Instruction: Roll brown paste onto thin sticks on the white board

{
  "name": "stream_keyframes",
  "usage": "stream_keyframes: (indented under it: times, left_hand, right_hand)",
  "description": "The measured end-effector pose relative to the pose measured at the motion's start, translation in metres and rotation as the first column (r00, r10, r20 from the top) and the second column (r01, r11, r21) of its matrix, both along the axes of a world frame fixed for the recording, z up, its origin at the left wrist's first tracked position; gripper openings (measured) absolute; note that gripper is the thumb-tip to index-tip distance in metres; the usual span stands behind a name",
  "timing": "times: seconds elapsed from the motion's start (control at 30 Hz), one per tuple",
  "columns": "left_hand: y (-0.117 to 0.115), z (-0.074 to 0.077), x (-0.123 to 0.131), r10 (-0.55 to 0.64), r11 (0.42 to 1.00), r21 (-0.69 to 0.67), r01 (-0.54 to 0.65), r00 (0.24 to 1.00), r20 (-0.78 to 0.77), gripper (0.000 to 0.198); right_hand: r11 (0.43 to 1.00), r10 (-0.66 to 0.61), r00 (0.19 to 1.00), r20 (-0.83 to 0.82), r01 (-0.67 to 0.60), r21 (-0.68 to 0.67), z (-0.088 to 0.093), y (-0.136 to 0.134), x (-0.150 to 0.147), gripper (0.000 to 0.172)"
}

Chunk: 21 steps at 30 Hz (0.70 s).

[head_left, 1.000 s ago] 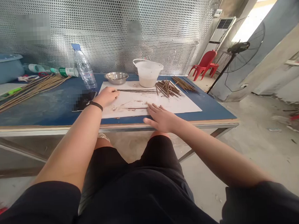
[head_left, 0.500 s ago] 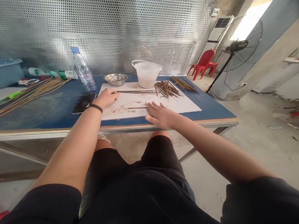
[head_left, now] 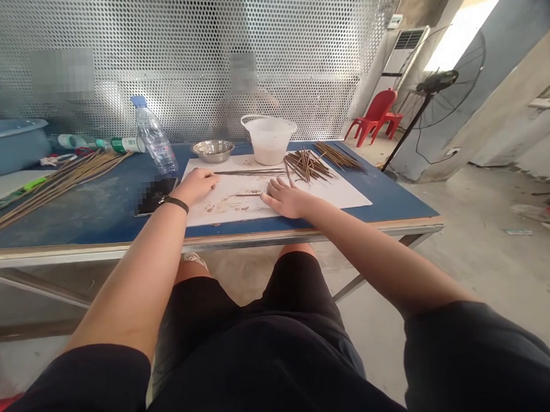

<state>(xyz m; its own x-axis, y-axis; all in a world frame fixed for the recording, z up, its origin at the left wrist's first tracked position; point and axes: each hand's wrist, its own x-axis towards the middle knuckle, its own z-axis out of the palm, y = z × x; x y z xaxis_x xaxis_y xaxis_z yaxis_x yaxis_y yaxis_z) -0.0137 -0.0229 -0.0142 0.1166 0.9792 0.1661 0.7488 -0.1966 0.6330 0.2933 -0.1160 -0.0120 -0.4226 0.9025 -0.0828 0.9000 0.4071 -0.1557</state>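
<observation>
Right hand (head_left: 286, 197) has moved inward from the table edge (head_left: 240, 237), spread flat over one stick (head_left: 247, 195), bare board (head_left: 333, 195) alongside. Left hand (head_left: 201, 184) curls at thin rods (head_left: 250, 172), hold unclear

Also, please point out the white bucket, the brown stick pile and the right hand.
White bucket (head_left: 270, 140): head view, front wall.
Brown stick pile (head_left: 306, 166): head view, middle sticks.
Right hand (head_left: 286, 199): head view, back of hand.

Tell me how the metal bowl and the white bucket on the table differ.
The bowl is shiny metal, while the bucket is whitish and cloudy. The bowl is low and shallow; the bucket is clearly taller. The bucket stands close beside the heap of sticks, the bowl farther left. Both stand upright with open tops.
</observation>
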Motion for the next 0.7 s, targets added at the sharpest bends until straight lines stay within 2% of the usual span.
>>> stream_keyframes:
  times: [0.1,0.3,0.4,0.5,0.7]
  left_hand:
    - [-0.001,0.001,0.000,0.000,1.000,0.003,0.000,1.000,0.001,0.034]
    - [0.011,-0.007,-0.004,-0.024,0.999,0.026,0.023,0.999,0.023,0.030]
    - [0.012,-0.007,-0.004,-0.008,1.000,0.028,0.007,1.000,0.010,0.031]
    - [0.013,-0.007,-0.004,-0.013,0.999,0.036,0.013,1.000,0.011,0.029]
    - [0.012,-0.010,-0.005,-0.028,0.999,0.029,0.027,0.999,0.035,0.030]
  right_hand:
    - [1.000,0.023,1.000,0.019,-0.023,-0.003,0.000,-0.001,0.004,0.107]
    - [0.990,0.134,0.991,-0.030,-0.132,0.050,-0.011,-0.056,0.020,0.119]
    - [0.982,0.175,0.984,-0.030,-0.173,0.073,-0.014,-0.072,0.024,0.119]
    - [0.989,0.134,0.991,-0.018,-0.132,0.058,-0.012,-0.064,0.021,0.117]
    - [1.000,-0.005,1.000,0.001,0.005,-0.006,0.003,-0.012,0.010,0.103]
